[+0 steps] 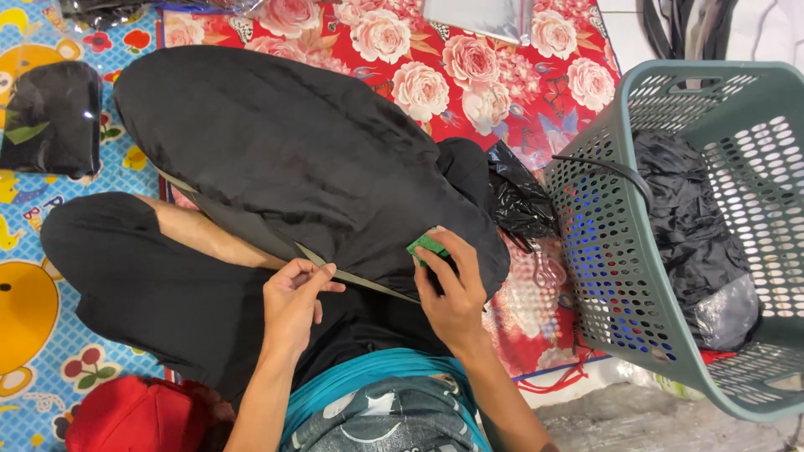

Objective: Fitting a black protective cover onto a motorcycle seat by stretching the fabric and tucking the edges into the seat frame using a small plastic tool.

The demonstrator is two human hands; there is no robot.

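Note:
A large piece of black fabric (285, 142) lies draped over my lap and knee. My left hand (293, 301) pinches its grey-edged hem between thumb and fingers, pulling the edge taut. My right hand (452, 293) holds a small green object (427, 245) against the fabric near the same edge, fingers curled around it. The two hands are a short distance apart along the hem.
A grey-green plastic laundry basket (611, 276) with black cloth inside stands at the right. A black plastic bag (519, 201) lies beside it. A folded black bundle (50, 117) rests at the left on a colourful mat. Something red (134, 414) sits at the bottom left.

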